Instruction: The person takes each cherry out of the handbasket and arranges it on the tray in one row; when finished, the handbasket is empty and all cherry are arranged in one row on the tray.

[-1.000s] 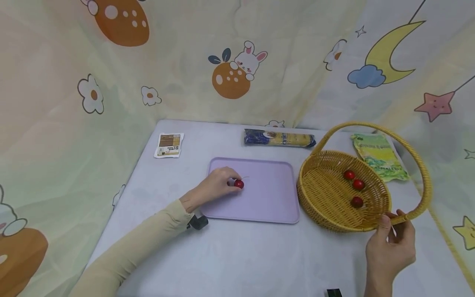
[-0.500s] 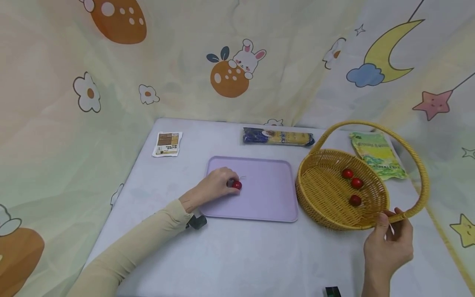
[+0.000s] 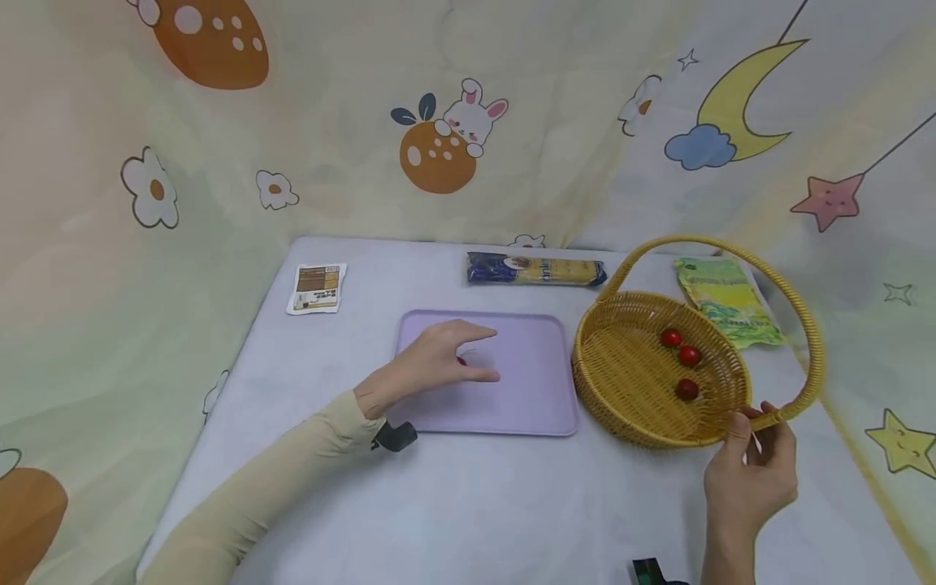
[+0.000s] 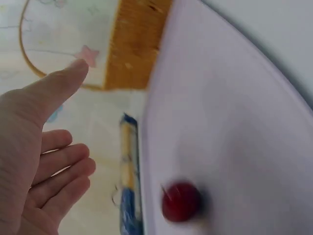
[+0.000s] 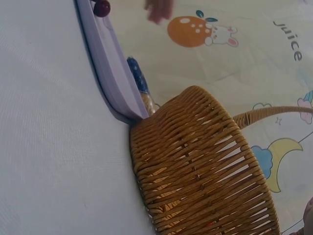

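My left hand (image 3: 427, 359) hovers over the lavender tray (image 3: 522, 406), thumb and fingers spread apart. A dark red cherry (image 4: 181, 201) with a thin stem lies on the tray below it, apart from the fingers. In the head view that cherry is mostly hidden behind the hand. At the right, my right hand (image 3: 751, 483) grips the near rim of the yellow wicker basket (image 3: 621, 366) by the foot of its handle, thumb on top. Inside the basket lie three cherries (image 3: 689, 356), towards its right side.
Behind the tray lies a long blue-and-yellow packet (image 3: 537, 269). A small white-and-brown sachet (image 3: 318, 289) rests at the back left of the white table (image 3: 475, 504). A green-yellow bag (image 3: 727, 301) lies behind the basket. Printed fabric (image 3: 329, 122) hangs around the table.
My left hand has let go of the cherry, which now sits on the tray, and its fingers have spread. The right hand keeps its grip on the basket. The view has shifted slightly.
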Demonstrator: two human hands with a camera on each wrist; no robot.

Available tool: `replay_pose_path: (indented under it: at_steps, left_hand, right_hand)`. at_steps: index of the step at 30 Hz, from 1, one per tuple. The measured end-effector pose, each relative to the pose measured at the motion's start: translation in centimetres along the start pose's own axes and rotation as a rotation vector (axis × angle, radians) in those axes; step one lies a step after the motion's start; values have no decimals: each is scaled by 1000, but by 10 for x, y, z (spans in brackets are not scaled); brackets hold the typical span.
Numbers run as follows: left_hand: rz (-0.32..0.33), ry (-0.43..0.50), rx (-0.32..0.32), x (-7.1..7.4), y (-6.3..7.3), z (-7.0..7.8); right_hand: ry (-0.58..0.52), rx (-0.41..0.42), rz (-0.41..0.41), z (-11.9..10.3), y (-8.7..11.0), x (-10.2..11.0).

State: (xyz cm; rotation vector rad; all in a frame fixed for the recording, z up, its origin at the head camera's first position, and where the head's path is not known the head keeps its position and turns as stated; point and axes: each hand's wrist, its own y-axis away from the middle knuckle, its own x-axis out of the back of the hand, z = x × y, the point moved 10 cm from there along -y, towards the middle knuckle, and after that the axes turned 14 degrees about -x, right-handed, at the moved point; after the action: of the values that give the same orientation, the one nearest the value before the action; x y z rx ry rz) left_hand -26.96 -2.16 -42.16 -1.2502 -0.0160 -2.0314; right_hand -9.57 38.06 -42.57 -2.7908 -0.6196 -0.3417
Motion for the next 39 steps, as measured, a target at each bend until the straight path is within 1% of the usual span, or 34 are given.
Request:
replay_pose_path:
  at_steps: [2,5,8,11,14,17,21,25,29,32,34,37,39]
  left_hand:
    - [-14,112,6,-7,-15,9]
    - [-35,260,-5,-22,-43,22]
    - [-46,359,-22,-39,-74,33]
    - [-62,421,-16,-58,-101,40]
    - [-78,460,-3,-77,-128,45]
    - [-77,484,39,-95,-155,47]
    - [-60,524,101,-116,-189,47]
    - [-49,540,152,-133,-217,51]
    - [-32,500,201,-151,-234,54]
    - [-34,417,235,-164,-242,54]
    - [-47,354,240,-171,-247,54]
    - [-86,232,206,-180,-254,57]
    - [-99,187,188,-185,-258,59]
  right_hand:
    - [10,8,0,-1,0,-1]
    - [0,17,1,-2,0,1]
    - [2,17,-12,-4,0,1]
    - [15,26,-42,-5,1,-3]
    - [14,44,-51,-7,2,-3]
    - [6,50,-44,-8,2,0]
    - [13,49,-32,-7,1,3]
    - [35,40,-26,-5,0,5]
    - [37,49,-35,-5,2,3]
    - [34,63,-44,-6,4,1]
    - [30,69,-47,-7,5,1]
    - [32,78,-47,-8,5,1]
    - [36,81,-41,-9,4,3]
